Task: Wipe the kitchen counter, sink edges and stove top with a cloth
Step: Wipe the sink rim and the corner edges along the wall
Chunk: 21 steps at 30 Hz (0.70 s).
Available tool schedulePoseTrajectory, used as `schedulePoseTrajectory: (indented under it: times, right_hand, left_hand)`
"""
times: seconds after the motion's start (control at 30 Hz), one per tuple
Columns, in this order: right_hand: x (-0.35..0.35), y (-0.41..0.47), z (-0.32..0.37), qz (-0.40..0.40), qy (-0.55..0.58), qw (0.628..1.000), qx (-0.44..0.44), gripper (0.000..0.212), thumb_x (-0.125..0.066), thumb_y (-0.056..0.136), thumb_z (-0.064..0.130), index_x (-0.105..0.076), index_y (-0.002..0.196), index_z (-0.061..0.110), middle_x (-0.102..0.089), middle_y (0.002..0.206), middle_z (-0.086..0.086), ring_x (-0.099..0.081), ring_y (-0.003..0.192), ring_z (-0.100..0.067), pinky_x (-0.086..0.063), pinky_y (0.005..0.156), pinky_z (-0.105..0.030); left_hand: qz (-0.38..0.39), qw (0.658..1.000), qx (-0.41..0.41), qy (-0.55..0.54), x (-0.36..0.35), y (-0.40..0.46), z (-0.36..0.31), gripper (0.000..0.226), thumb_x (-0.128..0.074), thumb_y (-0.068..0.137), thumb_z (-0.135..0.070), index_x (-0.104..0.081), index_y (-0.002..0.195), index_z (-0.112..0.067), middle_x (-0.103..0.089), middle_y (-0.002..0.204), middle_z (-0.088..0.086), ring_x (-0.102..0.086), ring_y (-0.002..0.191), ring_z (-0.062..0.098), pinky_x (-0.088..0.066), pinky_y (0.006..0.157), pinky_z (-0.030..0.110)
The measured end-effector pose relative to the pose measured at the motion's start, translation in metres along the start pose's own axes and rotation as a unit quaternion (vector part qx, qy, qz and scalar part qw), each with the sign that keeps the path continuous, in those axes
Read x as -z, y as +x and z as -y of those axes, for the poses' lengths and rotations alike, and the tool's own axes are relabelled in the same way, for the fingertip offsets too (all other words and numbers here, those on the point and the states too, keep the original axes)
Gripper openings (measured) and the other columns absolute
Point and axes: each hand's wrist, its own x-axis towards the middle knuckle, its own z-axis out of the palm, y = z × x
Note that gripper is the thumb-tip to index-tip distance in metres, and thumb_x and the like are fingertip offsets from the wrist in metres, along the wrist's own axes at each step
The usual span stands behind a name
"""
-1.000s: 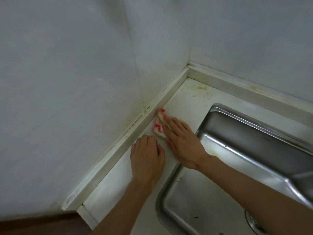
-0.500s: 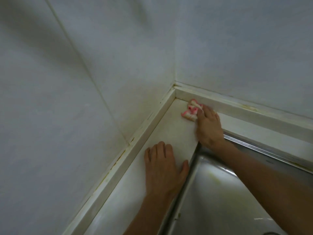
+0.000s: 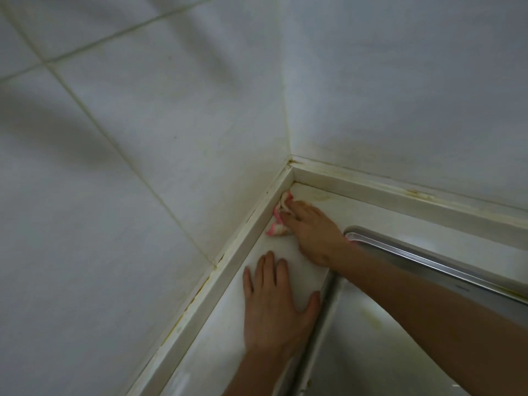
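Note:
A small pink and white cloth [image 3: 278, 221] lies bunched on the white counter [image 3: 288, 270] against the left wall trim, close to the corner. My right hand [image 3: 313, 228] presses down on the cloth with straight fingers, most of the cloth hidden under it. My left hand [image 3: 275, 302] rests flat on the counter strip between the wall trim and the steel sink rim [image 3: 325, 310], fingers spread. The stove top is out of view.
Tiled walls [image 3: 171, 138] meet at the corner above the counter. A raised white trim [image 3: 385, 192] runs along both walls, stained yellow in places. The steel sink [image 3: 385, 324] fills the lower right. A yellowish stain [image 3: 321, 197] marks the counter near the corner.
My right hand has slid the cloth from the back trim to the left wall trim near the corner. My left hand has stayed flat on the counter. The view has tilted upward.

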Motion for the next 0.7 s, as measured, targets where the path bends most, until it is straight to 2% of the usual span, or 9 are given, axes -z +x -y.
schedulePoseTrajectory:
  times: [0.07, 0.17, 0.27, 0.37, 0.43, 0.5, 0.53, 0.63, 0.7]
  right_hand:
    - [0.01, 0.018, -0.017, -0.02, -0.006, 0.999, -0.036, 0.069, -0.042, 0.091, 0.006, -0.019, 0.155, 0.019, 0.0, 0.165, -0.006, -0.008, 0.15, -0.026, -0.009, 0.122, -0.039]
    - [0.019, 0.035, -0.035, -0.015, -0.014, 0.999, -0.04, 0.069, -0.042, 0.092, 0.007, -0.018, 0.155, 0.022, -0.001, 0.165, -0.003, -0.012, 0.15, -0.024, -0.013, 0.12, -0.039]
    - [0.014, 0.027, -0.041, -0.024, -0.02, 0.998, -0.049, 0.07, -0.045, 0.093, 0.01, -0.017, 0.156, 0.024, -0.015, 0.162, -0.006, -0.021, 0.146, -0.027, -0.017, 0.118, -0.039]
    - [0.009, 0.002, -0.05, -0.068, -0.004, 0.993, -0.1, 0.062, -0.048, 0.097, 0.025, -0.023, 0.154, 0.025, -0.034, 0.152, -0.008, -0.031, 0.138, -0.031, -0.022, 0.114, -0.04]
    - [0.008, -0.028, -0.062, -0.109, -0.019, 0.986, -0.121, 0.066, -0.062, 0.091, 0.025, -0.035, 0.15, 0.022, -0.047, 0.142, -0.013, -0.042, 0.128, -0.037, -0.031, 0.107, -0.045]
    - [0.009, -0.053, -0.074, -0.121, -0.042, 0.982, -0.137, 0.078, -0.078, 0.076, 0.014, -0.044, 0.146, 0.019, -0.055, 0.133, -0.017, -0.05, 0.118, -0.042, -0.04, 0.1, -0.049]
    - [0.011, -0.059, -0.079, -0.117, -0.045, 0.983, -0.135, 0.078, -0.079, 0.074, 0.012, -0.046, 0.144, 0.02, -0.055, 0.132, -0.016, -0.05, 0.118, -0.041, -0.041, 0.099, -0.05]
    - [0.032, -0.042, -0.07, -0.18, -0.017, 0.981, -0.075, 0.049, -0.062, 0.086, 0.012, -0.055, 0.134, 0.023, -0.05, 0.137, -0.007, -0.044, 0.127, -0.031, -0.04, 0.103, -0.049]
    - [0.048, -0.011, -0.051, -0.231, -0.024, 0.973, -0.017, 0.046, -0.049, 0.09, 0.01, -0.055, 0.134, 0.021, -0.045, 0.144, -0.004, -0.04, 0.133, -0.029, -0.037, 0.108, -0.047]
  left_hand:
    - [0.013, 1.0, 0.002, 0.003, 0.003, -0.001, 0.0, 0.09, -0.015, 0.08, -0.079, -0.02, 0.152, -0.026, -0.011, 0.164, -0.002, -0.002, 0.152, 0.016, 0.007, 0.123, 0.046]
    - [0.003, 1.0, -0.003, 0.005, 0.005, 0.0, 0.002, 0.088, -0.017, 0.082, -0.078, -0.02, 0.152, -0.025, -0.012, 0.164, -0.002, -0.002, 0.151, 0.015, 0.006, 0.124, 0.045]
    - [0.0, 1.0, -0.001, 0.008, 0.001, -0.001, 0.001, 0.086, -0.022, 0.084, -0.077, -0.024, 0.151, -0.024, -0.015, 0.163, -0.001, -0.004, 0.151, 0.015, 0.005, 0.124, 0.044]
    - [0.005, 1.0, 0.004, 0.001, 0.003, -0.005, 0.0, 0.086, -0.021, 0.084, -0.077, -0.023, 0.152, -0.024, -0.013, 0.164, -0.001, -0.002, 0.151, 0.015, 0.005, 0.124, 0.045]
    - [0.011, 1.0, 0.005, 0.001, 0.005, -0.004, -0.001, 0.088, -0.019, 0.084, -0.078, -0.019, 0.154, -0.024, -0.008, 0.165, -0.001, 0.001, 0.152, 0.015, 0.006, 0.124, 0.046]
    - [0.018, 1.0, 0.008, 0.006, 0.005, -0.002, -0.001, 0.09, -0.016, 0.083, -0.079, -0.016, 0.154, -0.025, -0.005, 0.165, -0.002, 0.004, 0.152, 0.015, 0.008, 0.123, 0.048]
    - [0.021, 1.0, 0.009, 0.006, 0.005, -0.001, -0.001, 0.09, -0.016, 0.083, -0.08, -0.016, 0.154, -0.025, -0.004, 0.165, -0.002, 0.005, 0.152, 0.015, 0.009, 0.123, 0.049]
    - [0.02, 1.0, 0.01, -0.002, 0.007, -0.003, -0.002, 0.09, -0.016, 0.082, -0.08, -0.018, 0.154, -0.024, -0.006, 0.165, -0.001, 0.003, 0.152, 0.016, 0.006, 0.123, 0.049]
    - [0.017, 1.0, 0.016, 0.0, 0.008, -0.003, -0.004, 0.091, -0.015, 0.081, -0.08, -0.018, 0.153, -0.025, -0.008, 0.165, -0.001, 0.001, 0.152, 0.017, 0.004, 0.123, 0.049]
